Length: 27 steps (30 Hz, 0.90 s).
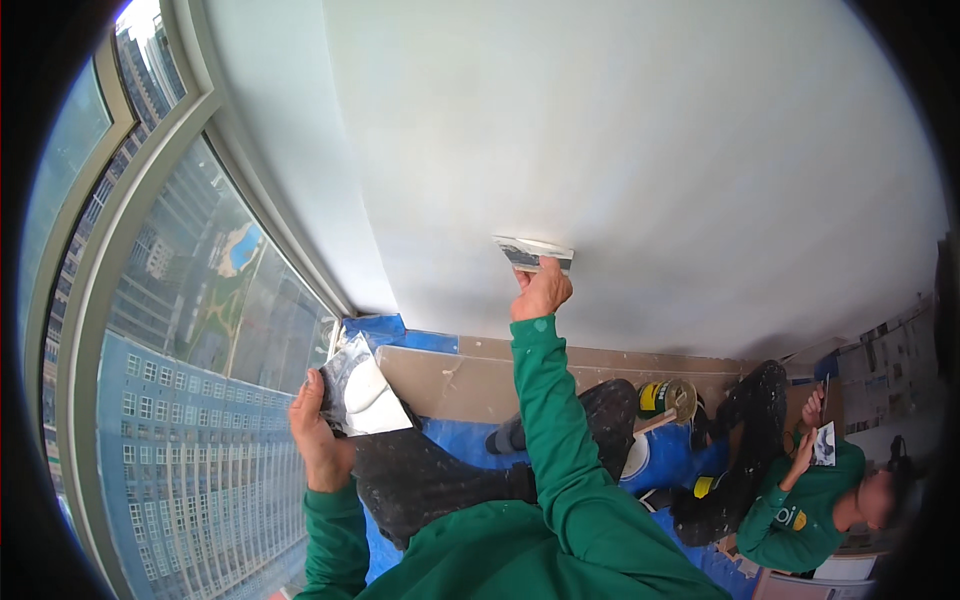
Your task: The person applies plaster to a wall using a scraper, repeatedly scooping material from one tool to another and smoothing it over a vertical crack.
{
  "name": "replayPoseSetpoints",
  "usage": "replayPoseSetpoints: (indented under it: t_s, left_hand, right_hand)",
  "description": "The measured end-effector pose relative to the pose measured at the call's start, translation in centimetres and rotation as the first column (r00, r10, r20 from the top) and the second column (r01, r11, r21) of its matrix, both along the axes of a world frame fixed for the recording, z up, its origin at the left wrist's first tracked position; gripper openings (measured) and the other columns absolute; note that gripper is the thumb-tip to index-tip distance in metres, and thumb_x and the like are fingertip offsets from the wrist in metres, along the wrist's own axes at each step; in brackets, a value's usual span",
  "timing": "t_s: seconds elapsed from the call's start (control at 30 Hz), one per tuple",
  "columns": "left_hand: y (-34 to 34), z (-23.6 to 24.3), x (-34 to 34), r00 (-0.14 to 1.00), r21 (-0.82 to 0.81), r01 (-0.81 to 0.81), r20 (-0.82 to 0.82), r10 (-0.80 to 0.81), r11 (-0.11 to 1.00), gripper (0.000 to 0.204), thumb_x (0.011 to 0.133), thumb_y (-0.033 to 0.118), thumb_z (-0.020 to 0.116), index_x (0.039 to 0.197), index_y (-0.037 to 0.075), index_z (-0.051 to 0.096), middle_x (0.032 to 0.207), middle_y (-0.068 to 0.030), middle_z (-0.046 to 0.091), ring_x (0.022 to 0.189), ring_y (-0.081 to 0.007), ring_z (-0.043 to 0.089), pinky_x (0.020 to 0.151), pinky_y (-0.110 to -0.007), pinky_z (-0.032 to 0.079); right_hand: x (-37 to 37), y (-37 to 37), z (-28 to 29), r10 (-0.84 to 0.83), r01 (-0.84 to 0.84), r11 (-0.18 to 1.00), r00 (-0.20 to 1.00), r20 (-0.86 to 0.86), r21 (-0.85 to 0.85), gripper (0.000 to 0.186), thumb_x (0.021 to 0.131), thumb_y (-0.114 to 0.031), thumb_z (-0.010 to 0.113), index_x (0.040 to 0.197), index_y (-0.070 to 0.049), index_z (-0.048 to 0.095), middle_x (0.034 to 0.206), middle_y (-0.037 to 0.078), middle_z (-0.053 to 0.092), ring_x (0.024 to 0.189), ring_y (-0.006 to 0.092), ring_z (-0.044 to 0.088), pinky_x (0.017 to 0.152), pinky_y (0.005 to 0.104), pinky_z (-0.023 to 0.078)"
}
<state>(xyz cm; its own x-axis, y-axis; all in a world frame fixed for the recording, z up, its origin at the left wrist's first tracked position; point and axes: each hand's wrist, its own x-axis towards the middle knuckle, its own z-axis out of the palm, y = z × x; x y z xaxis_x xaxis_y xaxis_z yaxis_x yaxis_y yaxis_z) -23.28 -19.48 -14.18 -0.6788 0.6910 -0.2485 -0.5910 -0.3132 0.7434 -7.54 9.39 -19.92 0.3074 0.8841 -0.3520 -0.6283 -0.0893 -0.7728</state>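
White paste (380, 402) partly covers a tilted grey blade (346, 386); a scraper (535, 247) meets the wall (600, 130).

Large window (215, 290), blue floor sheeting (458, 438).

I'm in a room under renovation, high up: beyond the window frame (155, 160) I look down on a tower block (200, 440). Blue floor sheeting (460, 440) spreads beneath me, a metal can (684, 400) sits nearby, and my scraper (535, 252) lies against a white wall (620, 140). Home or office, I can't tell.
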Motion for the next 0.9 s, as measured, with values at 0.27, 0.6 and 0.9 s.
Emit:
replayPoseSetpoints:
  t_s: [0.27, 0.6, 0.9]
  left_hand:
    - [0.3, -0.3, 0.2, 0.997, 0.0, 0.059, 0.04, -0.059, 0.998, 0.028, 0.099, 0.027, 0.054, 0.102, 0.0, 0.063, 0.099, -0.009, 0.069, 0.087, -0.0186, 0.067, 0.078, -0.033, 0.053]
    - [0.5, -0.4, 0.2, 0.996, -0.018, 0.073, 0.056, -0.072, 0.997, 0.026, 0.098, 0.026, 0.056, 0.097, 0.002, 0.063, 0.094, -0.0067, 0.068, 0.084, -0.0177, 0.066, 0.076, -0.032, 0.053]
    - [1.7, 0.7, 0.9, 0.985, 0.025, 0.152, 0.081, -0.153, 0.988, 0.024, 0.099, 0.022, 0.056, 0.097, -0.001, 0.064, 0.092, -0.005, 0.067, 0.08, -0.0125, 0.063, 0.073, -0.027, 0.05]
  right_hand:
    - [2.9, -0.4, -11.5, 0.069, -0.073, 0.994, 0.997, -0.045, -0.08, 0.033, 0.081, -0.003, 0.061, 0.111, 0.002, 0.05, 0.11, 0.014, 0.059, 0.098, 0.0306, 0.062, 0.081, 0.046, 0.055]
    - [-0.1, -0.3, 4.8, 0.014, -0.024, 0.992, 0.996, 0.083, 0.125, 0.025, 0.079, -0.002, 0.058, 0.101, 0.008, 0.053, 0.105, 0.017, 0.059, 0.089, 0.028, 0.063, 0.071, 0.0388, 0.057]
    - [-1.6, 0.2, 25.0, 0.045, -0.117, 0.914, 0.981, 0.191, 0.388, 0.008, 0.081, 0.001, 0.051, 0.085, 0.008, 0.05, 0.091, 0.018, 0.055, 0.077, 0.0309, 0.064, 0.063, 0.0379, 0.063]
